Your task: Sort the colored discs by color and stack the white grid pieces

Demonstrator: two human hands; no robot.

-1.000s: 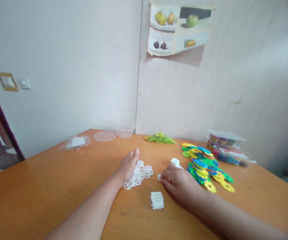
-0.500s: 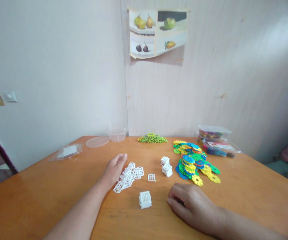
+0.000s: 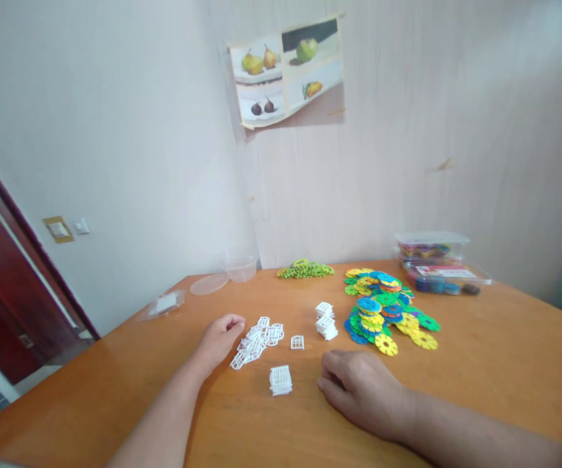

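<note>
White lattice pieces (image 3: pixel 256 339) lie in a loose pile on the orange bench (image 3: pixel 480 364), mid-left. Left hand (image 3: pixel 219 338) rests at the pile's left edge, grip loosely curled, fingertips touching the nearest pieces, holding nothing. Right hand (image 3: pixel 361 390) lies palm down on bare wood, fingers bent under, grip half shut and empty. Small white cube (image 3: pixel 281 380) stands between the hands, just left of the right hand, not touching. Single flat piece (image 3: pixel 297 342) and a white stack (image 3: pixel 325 320) sit further back. Coloured discs (image 3: pixel 388 312) heaped right of the stack.
</note>
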